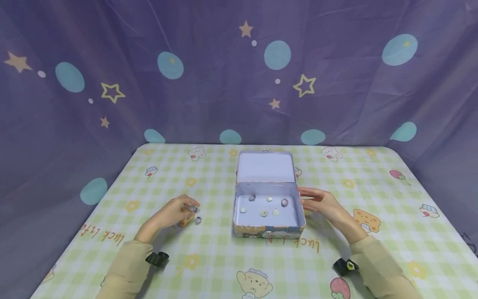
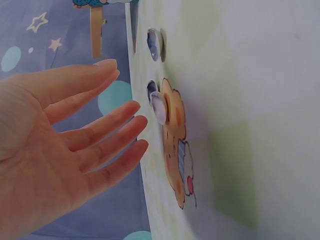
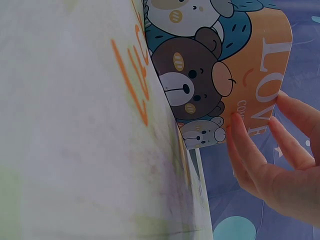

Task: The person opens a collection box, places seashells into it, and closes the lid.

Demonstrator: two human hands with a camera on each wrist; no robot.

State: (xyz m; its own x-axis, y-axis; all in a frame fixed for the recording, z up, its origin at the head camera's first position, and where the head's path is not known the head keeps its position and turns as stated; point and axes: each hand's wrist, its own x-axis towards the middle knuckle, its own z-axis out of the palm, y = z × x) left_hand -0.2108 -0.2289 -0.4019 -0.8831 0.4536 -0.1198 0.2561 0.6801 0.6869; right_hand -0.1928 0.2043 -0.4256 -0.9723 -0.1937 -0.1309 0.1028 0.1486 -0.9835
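Note:
Near the middle of the table an open tin box (image 1: 269,232) stands with its lid (image 1: 266,167) tilted back. Several small shells (image 1: 264,213) lie spread over its floor. To its left, my left hand (image 1: 175,211) hovers close above the tablecloth, and in the left wrist view its fingers are extended and hold nothing. Beside those fingertips lie a shell (image 2: 155,44) and two more shells (image 2: 159,107) close together. My right hand (image 1: 325,205) rests its fingertips against the tin's right side, which shows printed bears (image 3: 187,82) in the right wrist view.
A green and white checked tablecloth (image 1: 209,265) with cartoon prints covers the table. Behind it and at both sides hangs a purple curtain (image 1: 209,104) with stars and balloons. A dark wrist camera (image 1: 157,259) sits at my left wrist, another camera (image 1: 345,266) at my right.

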